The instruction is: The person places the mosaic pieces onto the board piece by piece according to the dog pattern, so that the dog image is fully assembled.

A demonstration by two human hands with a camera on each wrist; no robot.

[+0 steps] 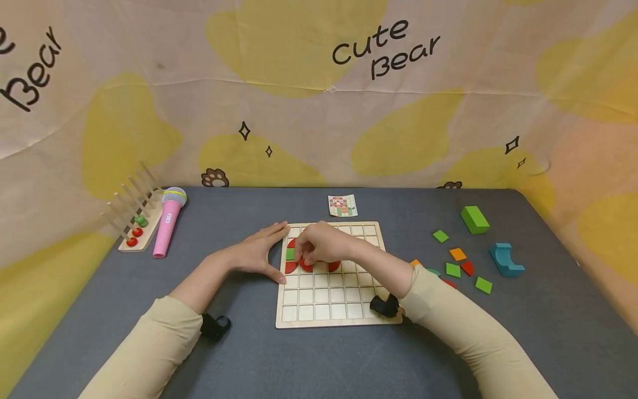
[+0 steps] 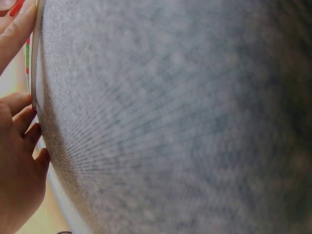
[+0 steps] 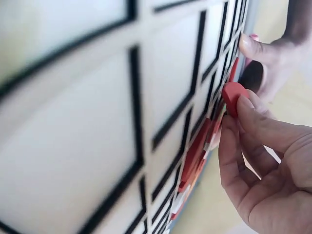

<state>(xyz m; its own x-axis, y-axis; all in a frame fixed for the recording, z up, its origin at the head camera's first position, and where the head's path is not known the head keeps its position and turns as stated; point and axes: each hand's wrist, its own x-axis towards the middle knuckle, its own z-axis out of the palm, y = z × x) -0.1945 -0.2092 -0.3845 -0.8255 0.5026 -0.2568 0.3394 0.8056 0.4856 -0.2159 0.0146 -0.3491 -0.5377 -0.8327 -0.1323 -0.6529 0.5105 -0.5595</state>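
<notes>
Red piece pinched between thumb and fingers of right hand, over gridded board. Left hand spread, thumb and fingertips at board's edge. Green square on board, between hands. Picture card beyond right hand. Loose coloured pieces, green block, blue arch right of right hand. Pink microphone, peg stand left of left hand.

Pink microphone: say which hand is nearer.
Left. The left hand is right of the microphone, at the left edge of the board; the right hand is farther right, above the board, pinching a red piece.
</notes>
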